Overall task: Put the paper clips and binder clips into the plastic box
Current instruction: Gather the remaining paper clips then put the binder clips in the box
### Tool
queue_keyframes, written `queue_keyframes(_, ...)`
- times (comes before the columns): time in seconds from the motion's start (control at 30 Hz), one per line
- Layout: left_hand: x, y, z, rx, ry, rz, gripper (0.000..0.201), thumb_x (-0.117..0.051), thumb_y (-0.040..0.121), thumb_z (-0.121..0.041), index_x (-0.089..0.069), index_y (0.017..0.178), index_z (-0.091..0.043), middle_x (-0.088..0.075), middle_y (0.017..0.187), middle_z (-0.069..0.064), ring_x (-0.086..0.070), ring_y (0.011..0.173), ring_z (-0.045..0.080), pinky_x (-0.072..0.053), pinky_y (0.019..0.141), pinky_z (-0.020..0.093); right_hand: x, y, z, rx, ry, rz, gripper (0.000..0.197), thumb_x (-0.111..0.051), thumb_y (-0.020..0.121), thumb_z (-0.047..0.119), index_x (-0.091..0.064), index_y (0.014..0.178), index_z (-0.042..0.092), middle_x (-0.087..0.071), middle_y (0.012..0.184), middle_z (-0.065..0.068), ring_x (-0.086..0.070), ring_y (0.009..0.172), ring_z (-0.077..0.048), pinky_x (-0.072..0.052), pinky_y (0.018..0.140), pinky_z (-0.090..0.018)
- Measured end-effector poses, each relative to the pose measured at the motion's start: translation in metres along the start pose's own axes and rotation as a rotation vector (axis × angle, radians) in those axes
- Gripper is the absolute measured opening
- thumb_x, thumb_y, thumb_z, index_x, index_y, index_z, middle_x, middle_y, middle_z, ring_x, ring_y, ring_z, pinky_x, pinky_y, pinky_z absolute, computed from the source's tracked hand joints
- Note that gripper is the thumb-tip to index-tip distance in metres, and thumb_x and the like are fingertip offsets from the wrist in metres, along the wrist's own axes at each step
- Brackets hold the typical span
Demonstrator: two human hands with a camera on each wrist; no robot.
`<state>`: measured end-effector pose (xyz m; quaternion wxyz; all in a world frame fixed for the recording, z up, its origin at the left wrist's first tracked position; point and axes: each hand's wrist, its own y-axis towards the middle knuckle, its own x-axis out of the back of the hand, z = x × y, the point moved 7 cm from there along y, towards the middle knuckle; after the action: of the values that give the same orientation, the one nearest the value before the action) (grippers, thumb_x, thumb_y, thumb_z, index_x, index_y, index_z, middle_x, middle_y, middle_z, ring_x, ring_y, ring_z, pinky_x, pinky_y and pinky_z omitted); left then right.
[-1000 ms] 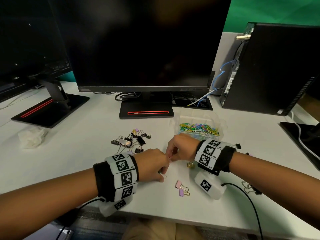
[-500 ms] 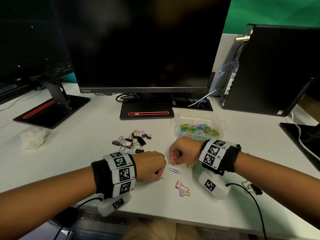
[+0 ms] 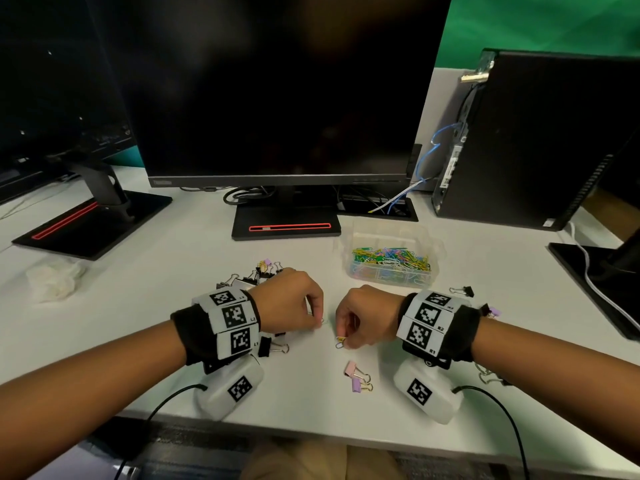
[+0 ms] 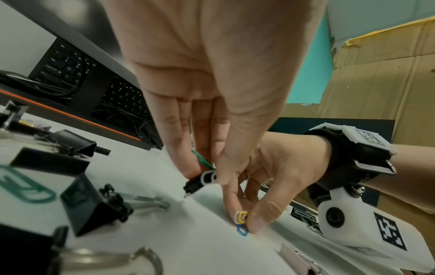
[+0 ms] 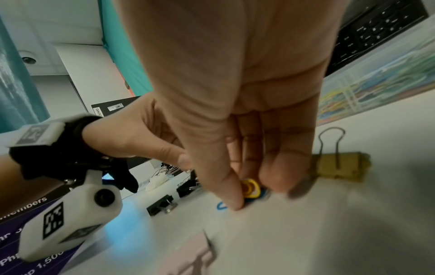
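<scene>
The clear plastic box (image 3: 429, 271) holds several coloured paper clips. My left hand (image 3: 317, 318) hovers just over the table. It pinches a small black binder clip (image 4: 193, 186) together with a white and a green paper clip (image 4: 208, 176). My right hand (image 3: 341, 341) is down at the table a little to the right, pinching yellow and white paper clips (image 4: 242, 217) (image 5: 250, 187). Its fingertips touch a blue paper clip (image 4: 242, 231) (image 5: 221, 205) lying flat. A heap of binder clips (image 3: 256, 273) lies behind my left hand, partly hidden.
Pink and purple binder clips (image 3: 356, 375) lie near the front edge, a black one (image 3: 273, 348) under my left wrist, another (image 3: 462, 291) right of the box. A gold binder clip (image 5: 339, 167) lies beside my right fingers. Monitor stand (image 3: 287, 223) and computer tower (image 3: 540, 140) stand behind.
The hands, touching a second ago, have drawn apart. My right hand has come down onto the blue paper clip that lay between them; my left hand has shifted slightly back.
</scene>
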<state>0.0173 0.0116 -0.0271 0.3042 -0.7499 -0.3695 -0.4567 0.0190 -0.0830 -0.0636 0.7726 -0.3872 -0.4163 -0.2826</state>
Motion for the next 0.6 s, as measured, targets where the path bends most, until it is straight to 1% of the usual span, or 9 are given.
queue_keyframes(0.07, 0.004, 0.0, 0.001, 0.027, -0.012, -0.026, 0.009, -0.065, 0.079, -0.019, -0.072, 0.08, -0.013, -0.072, 0.078, -0.004, -0.063, 0.067, 0.005, -0.045, 0.07, 0.01, -0.001, 0.0, -0.001, -0.021, -0.019, 0.02, 0.008, -0.066, 0.077, 0.018, -0.07, 0.083, 0.014, -0.059, 0.059, 0.007, -0.055, 0.051, -0.012, -0.045, 0.056, -0.016)
queue_keyframes(0.13, 0.006, -0.001, 0.002, 0.047, -0.016, -0.041, 0.007, -0.064, 0.078, -0.018, -0.071, 0.077, -0.015, -0.073, 0.081, -0.001, -0.067, 0.073, 0.008, -0.045, 0.087, 0.021, -0.004, -0.001, -0.002, -0.029, -0.032, 0.05, 0.004, -0.065, 0.077, 0.018, -0.068, 0.079, 0.016, -0.056, 0.057, 0.011, -0.056, 0.052, -0.014, -0.041, 0.053, -0.015)
queue_keyframes(0.17, 0.006, -0.001, 0.003, 0.052, -0.019, -0.048, 0.006, -0.065, 0.077, -0.018, -0.07, 0.076, -0.016, -0.073, 0.08, -0.001, -0.067, 0.074, 0.008, -0.044, 0.092, 0.023, -0.006, -0.001, -0.002, -0.028, -0.034, 0.062, 0.002, -0.065, 0.077, 0.018, -0.066, 0.076, 0.018, -0.055, 0.056, 0.011, -0.055, 0.051, -0.013, -0.041, 0.052, -0.015)
queue_keyframes(0.23, 0.007, -0.001, 0.004, 0.061, -0.039, -0.058, 0.005, -0.066, 0.077, -0.019, -0.07, 0.075, -0.017, -0.074, 0.082, -0.001, -0.068, 0.074, 0.008, -0.041, 0.095, 0.022, -0.008, -0.001, -0.002, -0.023, -0.033, 0.075, 0.009, -0.064, 0.077, 0.017, -0.061, 0.069, 0.02, -0.054, 0.055, 0.01, -0.053, 0.047, -0.01, -0.041, 0.052, -0.015)
queue_keyframes(0.37, 0.007, -0.002, 0.007, 0.085, -0.057, -0.071, 0.005, -0.067, 0.079, -0.018, -0.071, 0.078, -0.015, -0.074, 0.088, -0.001, -0.069, 0.077, 0.009, -0.033, 0.094, 0.018, -0.007, -0.004, -0.003, -0.003, 0.012, 0.063, 0.005, -0.064, 0.078, 0.015, -0.062, 0.074, 0.016, -0.055, 0.055, 0.011, -0.057, 0.048, -0.011, -0.046, 0.056, -0.016)
queue_keyframes(0.47, 0.008, -0.001, 0.009, 0.095, -0.088, -0.096, 0.007, -0.067, 0.078, -0.013, -0.073, 0.08, -0.011, -0.074, 0.09, 0.0, -0.069, 0.076, 0.012, -0.043, 0.093, 0.019, -0.007, -0.007, -0.005, 0.015, 0.046, 0.049, 0.002, -0.064, 0.079, 0.013, -0.065, 0.079, 0.012, -0.057, 0.056, 0.011, -0.06, 0.05, -0.013, -0.051, 0.064, -0.02)
queue_keyframes(0.5, 0.009, 0.0, 0.01, 0.097, -0.103, -0.11, 0.008, -0.067, 0.078, -0.012, -0.074, 0.081, -0.01, -0.074, 0.091, 0.001, -0.066, 0.073, 0.01, -0.048, 0.086, 0.019, -0.006, -0.008, -0.006, 0.02, 0.053, 0.043, 0.002, -0.063, 0.079, 0.012, -0.065, 0.079, 0.012, -0.057, 0.056, 0.011, -0.061, 0.05, -0.013, -0.052, 0.065, -0.02)
queue_keyframes(0.53, 0.01, 0.001, 0.011, 0.1, -0.115, -0.121, 0.009, -0.067, 0.079, -0.011, -0.074, 0.082, -0.009, -0.074, 0.09, 0.0, -0.062, 0.068, 0.005, -0.048, 0.077, 0.014, -0.005, -0.009, -0.007, 0.025, 0.055, 0.035, 0.003, -0.063, 0.079, 0.012, -0.065, 0.08, 0.012, -0.057, 0.056, 0.013, -0.061, 0.05, -0.012, -0.051, 0.064, -0.018)
queue_keyframes(0.6, 0.012, 0.002, 0.013, 0.112, -0.114, -0.129, 0.009, -0.068, 0.079, -0.012, -0.075, 0.084, -0.008, -0.07, 0.079, -0.007, -0.054, 0.062, -0.003, -0.037, 0.059, 0.0, 0.003, -0.011, -0.01, 0.021, 0.064, 0.004, 0.002, -0.063, 0.081, 0.012, -0.065, 0.082, 0.012, -0.057, 0.053, 0.015, -0.06, 0.05, -0.009, -0.048, 0.059, -0.013)
